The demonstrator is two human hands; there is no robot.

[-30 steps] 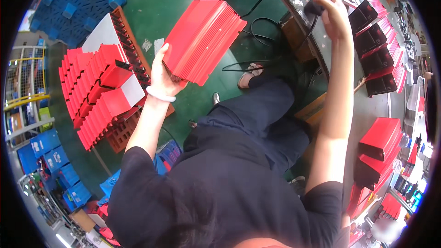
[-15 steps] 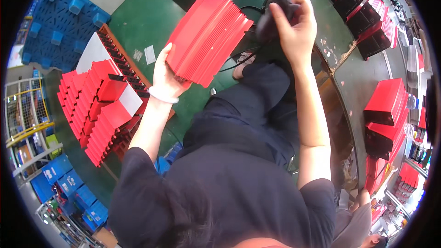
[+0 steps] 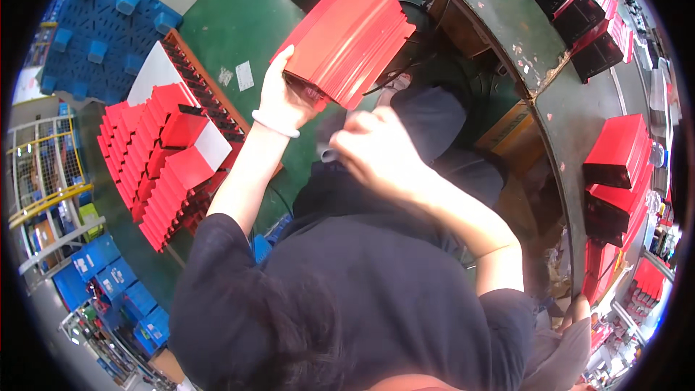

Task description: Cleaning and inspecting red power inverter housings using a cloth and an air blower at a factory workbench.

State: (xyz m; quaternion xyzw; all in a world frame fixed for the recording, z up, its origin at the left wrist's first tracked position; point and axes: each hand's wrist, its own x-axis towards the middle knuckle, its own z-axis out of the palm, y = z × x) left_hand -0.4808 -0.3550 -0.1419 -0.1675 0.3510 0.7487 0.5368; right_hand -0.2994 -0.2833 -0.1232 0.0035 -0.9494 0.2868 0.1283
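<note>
My left hand (image 3: 286, 98), with a white band at the wrist, grips a red ridged metal housing (image 3: 344, 40) by its near lower end. The housing is tilted up in front of me, its ribbed side toward the right. Just below its near corner, my right hand (image 3: 376, 148) is closed and smeared by motion. A blurred grey object (image 3: 328, 153) with a roundish end sticks out past its fingers on the left; its kind cannot be made out. The right hand appears apart from the housing.
On the left, stacked red housings (image 3: 156, 152) stand beside a blue plastic pallet (image 3: 108, 36). The dark workbench (image 3: 507, 36) curves along my right, carrying more red housings (image 3: 615, 145). Blue bins (image 3: 119, 279) lie lower left. Another person's sleeve (image 3: 561, 351) shows lower right.
My right hand has swung from the bench edge, where it held a dark object, leftward and down to below the housing. The housing has shifted slightly right and up in my left hand.
</note>
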